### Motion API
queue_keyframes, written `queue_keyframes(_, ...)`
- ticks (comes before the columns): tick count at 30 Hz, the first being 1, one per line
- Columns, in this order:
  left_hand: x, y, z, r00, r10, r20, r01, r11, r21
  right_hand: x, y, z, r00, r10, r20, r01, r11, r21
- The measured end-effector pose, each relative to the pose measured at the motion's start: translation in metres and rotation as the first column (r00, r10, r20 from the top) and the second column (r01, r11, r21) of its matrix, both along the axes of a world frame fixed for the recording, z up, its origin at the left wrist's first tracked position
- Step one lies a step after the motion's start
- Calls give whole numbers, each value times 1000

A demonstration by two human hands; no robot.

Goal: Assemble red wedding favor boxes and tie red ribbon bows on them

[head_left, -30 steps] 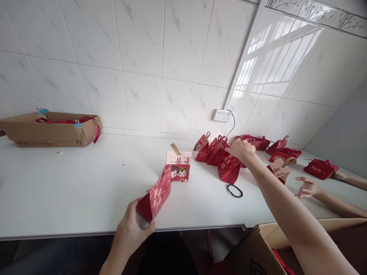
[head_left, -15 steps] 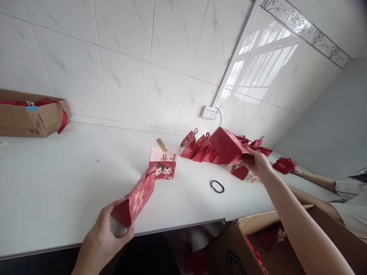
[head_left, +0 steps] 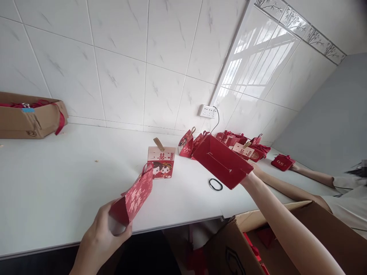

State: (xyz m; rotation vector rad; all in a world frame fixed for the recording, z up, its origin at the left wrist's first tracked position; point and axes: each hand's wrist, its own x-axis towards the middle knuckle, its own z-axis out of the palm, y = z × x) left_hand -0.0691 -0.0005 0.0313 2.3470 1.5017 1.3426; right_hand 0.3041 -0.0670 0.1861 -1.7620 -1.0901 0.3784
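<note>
My left hand (head_left: 100, 238) is closed round the bottom of a red paper gift bag (head_left: 132, 200) with gold lettering, held over the near edge of the white table (head_left: 57, 183). My right hand (head_left: 249, 176) grips a second red gift bag (head_left: 222, 160), lifted above the table with its flat base facing me; the hand itself is mostly hidden behind the bag. A pink and red box (head_left: 161, 162) printed with a cartoon couple stands between the two bags. Several more red bags (head_left: 197, 142) lie in a row near the wall.
A black hair band (head_left: 215, 184) lies on the table below the lifted bag. An open cardboard box (head_left: 28, 116) with red ribbon sits far left. Another carton (head_left: 275, 236) stands below the table edge at right. Another person's arms (head_left: 306, 173) rest on the table at right.
My right hand has drawn the red bag up and toward me, turning its base to face me. The left hand with its bag has stayed nearly still.
</note>
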Motion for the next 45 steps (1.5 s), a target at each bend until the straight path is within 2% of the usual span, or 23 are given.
queue_keyframes(2, -1, 2, -2, 1000, -14, -1, 14, 1000, 11, 0, 8, 4, 1000, -2, 0, 2, 999, 39)
queue_keyframes(5, -3, 3, -5, 999, -31, -22, 31, 999, 18, -2, 37, 19, 985, -91, 147, 77, 992, 100)
queue_keyframes(8, -5, 4, -6, 1000, -14, -21, 14, 1000, -2, -15, 88, 38, 932, -157, 325, 124, 985, 121)
queue_keyframes(10, -6, 3, -5, 999, -28, -22, 28, 1000, -8, -32, 129, 44, 884, -164, 437, 128, 985, 112)
queue_keyframes(12, -7, 2, -3, 998, -52, -23, 52, 999, -11, -50, 167, 40, 827, -164, 537, 127, 986, 105)
queue_keyframes(14, -7, 0, 0, 997, -71, -5, 71, 997, -13, -67, 196, 25, 785, -142, 603, 130, 989, 63)
queue_keyframes(17, -8, -3, 5, 995, -88, 36, 89, 996, -25, -82, 216, -4, 760, -117, 640, 173, 985, -25)
queue_keyframes(19, -8, -4, 8, 994, -94, 51, 96, 994, -44, -84, 218, -16, 748, -135, 650, 218, 975, -49)
queue_keyframes(21, -8, -4, 9, 994, -97, 52, 99, 994, -51, -80, 212, -18, 726, -154, 670, 241, 970, -38)
queue_keyframes(23, -8, -3, 7, 994, -102, 37, 104, 994, -43, -68, 198, -10, 694, -156, 703, 232, 973, -13)
queue_keyframes(26, -9, -1, 2, 995, -103, 10, 103, 995, -11, -37, 165, 5, 657, -146, 740, 235, 972, -17)
queue_keyframes(29, -9, 1, -1, 995, -100, -16, 100, 995, 22, 3, 129, 6, 667, -130, 733, 321, 939, -126)
queue_keyframes(32, -7, 1, -1, 996, -86, -16, 87, 996, 33, 30, 107, -11, 724, -76, 686, 382, 871, -308)
queue_keyframes(34, -7, 1, -1, 996, -85, -13, 86, 996, 23, 36, 105, -25, 762, -70, 644, 396, 838, -377)
queue_keyframes(38, -7, 3, -4, 996, -88, 14, 89, 995, -44, 28, 125, -40, 814, -186, 550, 432, 828, -359)
queue_keyframes(42, -11, 4, -7, 995, -92, 30, 94, 993, -77, 25, 143, -28, 861, -296, 414, 435, 850, -297)
queue_keyframes(45, -11, 2, -5, 994, -103, 32, 105, 991, -84, 38, 134, -9, 869, -393, 299, 451, 879, -156)
